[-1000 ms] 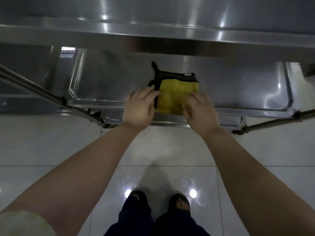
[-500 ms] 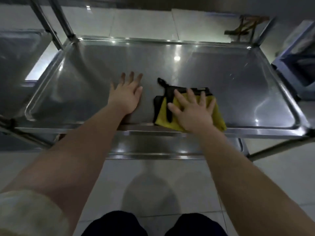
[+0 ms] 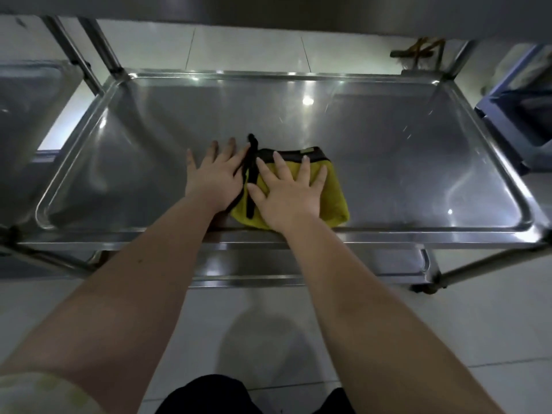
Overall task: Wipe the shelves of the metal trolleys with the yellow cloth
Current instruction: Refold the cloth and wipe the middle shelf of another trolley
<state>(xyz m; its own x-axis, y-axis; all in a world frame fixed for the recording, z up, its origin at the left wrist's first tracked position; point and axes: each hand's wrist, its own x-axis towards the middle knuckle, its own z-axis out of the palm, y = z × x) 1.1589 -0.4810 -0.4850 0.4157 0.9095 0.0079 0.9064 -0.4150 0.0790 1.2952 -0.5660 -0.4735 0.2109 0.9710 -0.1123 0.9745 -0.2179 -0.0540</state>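
Yellow cloth (image 3: pixel 336 198), folded, black-edged with a black loop, lay flat near front rim of steel trolley shelf (image 3: pixel 388 150); shelf shiny, raised-lipped.

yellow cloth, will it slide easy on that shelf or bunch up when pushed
The yellow cloth is folded and soft, so probably floppy and light. The metal shelf looks smooth and shiny, so it should likely slide. With the right hand flat on it, bunching seems less likely.

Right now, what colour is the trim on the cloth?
Black, edging the yellow cloth under the right hand; clearest in the head view.
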